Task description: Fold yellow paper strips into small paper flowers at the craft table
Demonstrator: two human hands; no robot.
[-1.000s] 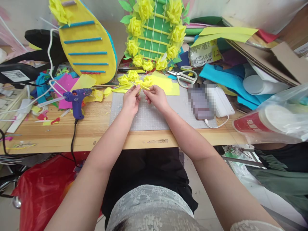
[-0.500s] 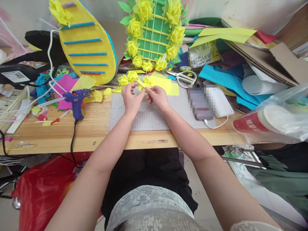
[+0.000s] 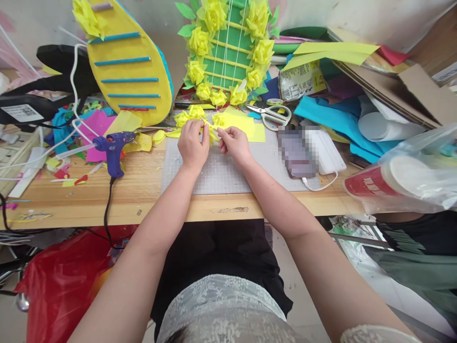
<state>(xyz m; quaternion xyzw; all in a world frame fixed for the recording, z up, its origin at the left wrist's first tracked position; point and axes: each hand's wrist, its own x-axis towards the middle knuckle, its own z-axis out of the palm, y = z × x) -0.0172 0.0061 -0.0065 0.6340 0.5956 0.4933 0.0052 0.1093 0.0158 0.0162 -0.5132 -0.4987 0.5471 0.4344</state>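
My left hand (image 3: 193, 145) and my right hand (image 3: 233, 144) meet above a grey cutting mat (image 3: 221, 174), fingers pinched together on a thin yellow paper strip (image 3: 213, 132) between them. Finished yellow paper flowers (image 3: 190, 114) lie just beyond my fingers, beside a flat yellow paper sheet (image 3: 246, 125). Behind them stands a green guitar-shaped craft piece (image 3: 228, 52) ringed with yellow flowers.
A purple glue gun (image 3: 113, 147) rests at the left on the wooden table (image 3: 143, 200). White-handled scissors (image 3: 273, 114), a blurred phone (image 3: 298, 150) and a white charger (image 3: 326, 150) lie to the right. A yellow and blue paddle shape (image 3: 128, 66) leans at the back left. Paper scraps and a bagged cup (image 3: 392, 183) crowd the sides.
My left hand has shifted its grip, fingers curling over the yellow strip and closing towards my right hand. My right hand has barely moved.
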